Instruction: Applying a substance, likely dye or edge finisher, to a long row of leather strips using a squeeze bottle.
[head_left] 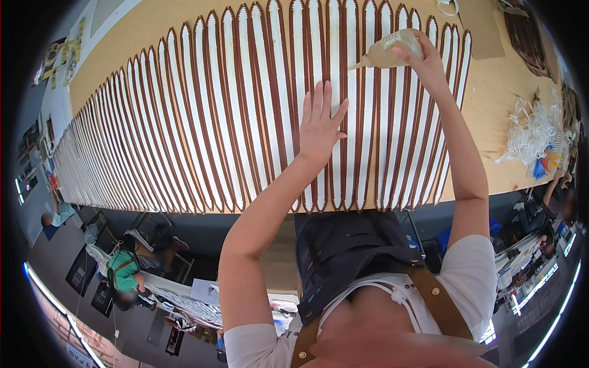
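Observation:
A long row of narrow brown strips with white middles and pointed ends lies side by side across the table. My left hand rests on the strips near the middle of the row, palm down, fingers outstretched. In my right hand is a cloudy, pale squeeze bottle with a thin nozzle. The bottle is tilted on its side, its tip pointing left and down over the strips. Whether the tip touches a strip, I cannot tell.
Tan board covers the tabletop. At right lie a tangle of clear plastic strips and a dark brown bundle. A seated person in green is behind at lower left; other people are at the far sides.

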### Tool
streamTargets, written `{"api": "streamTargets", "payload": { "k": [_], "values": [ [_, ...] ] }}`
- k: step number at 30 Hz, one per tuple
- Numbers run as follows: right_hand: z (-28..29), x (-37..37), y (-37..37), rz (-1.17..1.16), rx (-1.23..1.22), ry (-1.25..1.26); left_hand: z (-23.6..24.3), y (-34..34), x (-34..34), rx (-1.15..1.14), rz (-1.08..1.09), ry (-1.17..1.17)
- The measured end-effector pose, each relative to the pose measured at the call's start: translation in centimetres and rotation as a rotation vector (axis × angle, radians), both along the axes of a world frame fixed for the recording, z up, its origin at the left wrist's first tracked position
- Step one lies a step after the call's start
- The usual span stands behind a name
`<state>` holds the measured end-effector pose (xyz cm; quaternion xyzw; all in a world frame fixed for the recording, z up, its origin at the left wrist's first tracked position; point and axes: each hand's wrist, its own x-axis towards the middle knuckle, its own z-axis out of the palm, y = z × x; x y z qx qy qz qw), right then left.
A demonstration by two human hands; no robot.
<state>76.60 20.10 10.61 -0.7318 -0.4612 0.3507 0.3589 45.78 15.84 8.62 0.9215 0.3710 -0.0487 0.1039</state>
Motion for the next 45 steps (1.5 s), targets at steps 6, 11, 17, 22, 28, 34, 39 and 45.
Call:
{"api": "streamTargets", "payload": {
  "k": [6,11,17,22,28,34,39,45],
  "values": [
    [-1.4,1.5,1.8,-0.126,0.197,0.043,-0.2,0.0,0.1,0.014,-0.003,-0.003],
    [-1.8,1.7,2.5,-0.113,0.214,0.038,-0.3,-0.1,0.0,0.015,0.002,-0.016],
    [-1.6,1.7,1.4,-0.065,0.059,0.091,-0.1,0.0,0.0,0.015,0.0,-0.026],
    [-1.7,2.6,2.0,-0.113,0.116,0.134,-0.1,0.0,0.0,0.005,-0.004,-0.034],
    [-2.3,3.9,6.3,-0.265,0.322,-0.033,-0.1,0.0,0.1,0.008,-0.01,-0.034],
    [-2.3,3.8,7.5,-0.254,0.244,-0.187,-0.2,0.1,-0.1,0.0,-0.005,-0.046],
    [-2.8,5.0,6.5,-0.206,0.211,-0.239,-0.1,0.1,0.1,0.004,-0.008,-0.046],
    [-1.5,3.6,3.2,-0.108,0.121,-0.054,-0.2,0.0,0.0,0.008,-0.01,-0.01]
  ]
}}
